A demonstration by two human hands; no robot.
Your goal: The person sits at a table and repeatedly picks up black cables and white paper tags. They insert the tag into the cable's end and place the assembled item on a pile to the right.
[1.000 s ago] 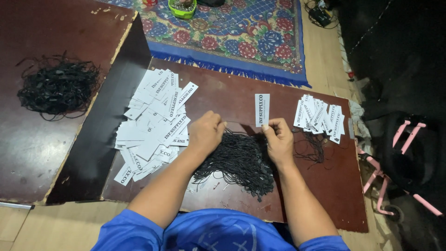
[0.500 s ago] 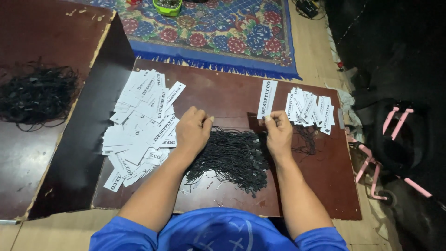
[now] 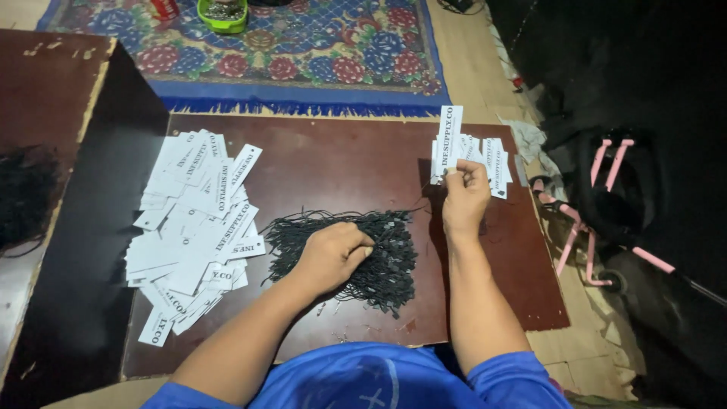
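Note:
My left hand (image 3: 331, 254) rests with curled fingers on a heap of black string loops (image 3: 382, 257) in the middle of a dark brown board (image 3: 341, 167). My right hand (image 3: 466, 193) is up at the board's far right and pinches a long white paper tag (image 3: 449, 138) that stands upright above a row of similar white tags (image 3: 492, 159). A large loose pile of white printed tags (image 3: 193, 227) lies to the left of the strings.
A second dark board (image 3: 45, 91) with another bundle of black strings (image 3: 23, 193) lies at the left. A blue flowered rug (image 3: 303, 53) is beyond the board, with a green bowl (image 3: 222, 13) on it. A pink-framed black object (image 3: 606, 197) stands at the right.
My right hand has left the string heap, moved to the far right and taken hold of a white tag by the tag row. My left hand stays on the strings.

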